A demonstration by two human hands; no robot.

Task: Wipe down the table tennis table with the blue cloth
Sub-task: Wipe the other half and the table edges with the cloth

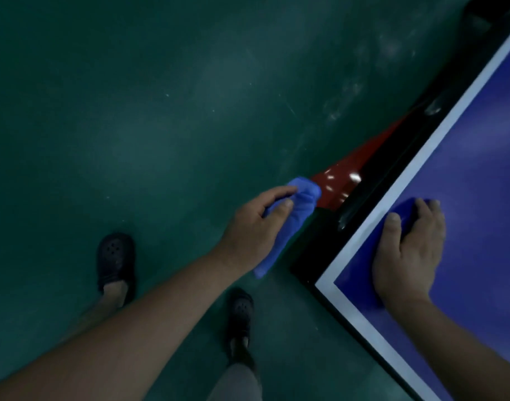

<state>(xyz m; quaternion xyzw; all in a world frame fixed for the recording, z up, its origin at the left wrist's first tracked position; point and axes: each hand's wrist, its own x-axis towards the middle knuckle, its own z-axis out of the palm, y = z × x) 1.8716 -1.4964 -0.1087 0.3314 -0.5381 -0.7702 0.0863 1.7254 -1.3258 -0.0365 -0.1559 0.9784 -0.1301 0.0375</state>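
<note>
The table tennis table point(467, 134) fills the right side, blue with a white border line and a black edge; its near corner points toward me. My left hand point(255, 227) grips the folded blue cloth point(301, 198) between thumb and fingers, held over the floor just left of the table's corner, clear of the surface. The cloth's lower end hangs below my palm. My right hand point(407, 256) rests palm down on the blue surface just inside the corner, fingers slightly bent. A darker blue patch lies under it; I cannot tell whether it is shadow or fabric.
Dark green floor point(161, 111) covers the left and top. A red floor patch point(337, 180) and the black table frame point(378, 175) run along the table's left side. My feet in dark clogs point(116, 261) stand on the floor at the lower left.
</note>
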